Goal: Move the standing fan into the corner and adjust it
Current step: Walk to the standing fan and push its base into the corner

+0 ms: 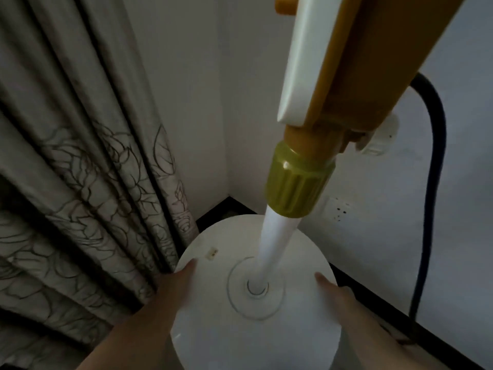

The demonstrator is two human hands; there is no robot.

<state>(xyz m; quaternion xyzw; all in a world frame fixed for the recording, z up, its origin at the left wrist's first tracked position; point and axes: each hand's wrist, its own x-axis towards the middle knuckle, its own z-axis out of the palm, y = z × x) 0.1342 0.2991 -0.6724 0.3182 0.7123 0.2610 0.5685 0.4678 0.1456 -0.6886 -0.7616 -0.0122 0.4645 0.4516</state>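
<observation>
The curtain [80, 182] fills everything from nine to seven o'clock, its folds brushing the round white base [253, 329] of the standing fan [306, 145], which sits low in the view at six o'clock, already tucked close into the corner where the two walls meet. From the base the white pole [274, 241] climbs toward one o'clock into the yellow collar [298, 182] and the mustard control housing [373, 62]. A dark cable [434, 156] loops down the right wall at three o'clock, past a wall socket [337, 209].

The left hand [170, 289] clasps the base rim at eight o'clock, the right hand [336, 295] at four – each with fingers curled over the edge, thumbs on top.

My guess is the base is being nudged home; best slid evenly with both hands, kept flat so the pole doesn't sway, and clear of curtain hem and cable – then the collar loosened for height.

No brand or writing can be read
</observation>
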